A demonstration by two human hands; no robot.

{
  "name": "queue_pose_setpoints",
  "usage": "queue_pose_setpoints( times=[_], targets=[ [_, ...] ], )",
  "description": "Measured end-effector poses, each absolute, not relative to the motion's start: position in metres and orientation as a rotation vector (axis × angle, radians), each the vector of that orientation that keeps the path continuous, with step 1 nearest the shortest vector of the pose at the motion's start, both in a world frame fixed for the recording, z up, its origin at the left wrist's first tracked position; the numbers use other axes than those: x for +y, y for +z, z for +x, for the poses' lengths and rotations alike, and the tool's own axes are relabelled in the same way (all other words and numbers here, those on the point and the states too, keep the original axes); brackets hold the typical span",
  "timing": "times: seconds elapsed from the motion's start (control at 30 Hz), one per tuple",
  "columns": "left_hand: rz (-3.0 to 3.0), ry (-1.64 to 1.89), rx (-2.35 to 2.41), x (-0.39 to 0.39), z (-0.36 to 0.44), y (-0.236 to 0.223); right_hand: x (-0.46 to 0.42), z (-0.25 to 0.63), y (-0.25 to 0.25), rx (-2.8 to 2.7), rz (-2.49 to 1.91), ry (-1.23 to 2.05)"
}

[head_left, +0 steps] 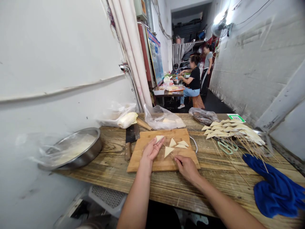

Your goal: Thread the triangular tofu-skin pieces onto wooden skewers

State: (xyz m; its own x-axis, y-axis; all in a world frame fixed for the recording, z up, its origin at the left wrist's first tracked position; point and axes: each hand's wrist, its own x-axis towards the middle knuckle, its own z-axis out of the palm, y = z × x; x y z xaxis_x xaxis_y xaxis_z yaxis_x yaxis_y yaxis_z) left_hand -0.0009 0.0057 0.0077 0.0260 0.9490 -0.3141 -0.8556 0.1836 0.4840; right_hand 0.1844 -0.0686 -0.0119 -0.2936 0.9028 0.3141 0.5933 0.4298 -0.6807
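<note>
A wooden cutting board (152, 159) lies on the plank table in front of me. On it rest several pale triangular tofu pieces (179, 144). My left hand (151, 149) reaches over the board's left half and pinches one triangle (159, 138) at its fingertips. My right hand (187, 167) rests on the board's near right edge, fingers curled round a thin bamboo skewer (169, 152) whose tip points at a triangle (168, 150) in the board's middle.
A cleaver (131, 136) lies left of the board, beside a steel bowl (76, 149) under plastic. Skewered triangles (234, 130) are piled at right over green scissors (226, 147), near a blue cloth (276, 187). Plastic bags (162, 119) sit behind. People sit at a far table (171, 92).
</note>
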Motion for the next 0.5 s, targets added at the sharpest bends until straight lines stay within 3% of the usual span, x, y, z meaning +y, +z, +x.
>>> queue_pose_setpoints(
  times=[0.5],
  targets=[
    [0.199,1.465,0.664,0.0058,0.0018,0.0074,-0.0696,0.1848,-0.0102,-2.001,-1.254,0.604]
  ],
)
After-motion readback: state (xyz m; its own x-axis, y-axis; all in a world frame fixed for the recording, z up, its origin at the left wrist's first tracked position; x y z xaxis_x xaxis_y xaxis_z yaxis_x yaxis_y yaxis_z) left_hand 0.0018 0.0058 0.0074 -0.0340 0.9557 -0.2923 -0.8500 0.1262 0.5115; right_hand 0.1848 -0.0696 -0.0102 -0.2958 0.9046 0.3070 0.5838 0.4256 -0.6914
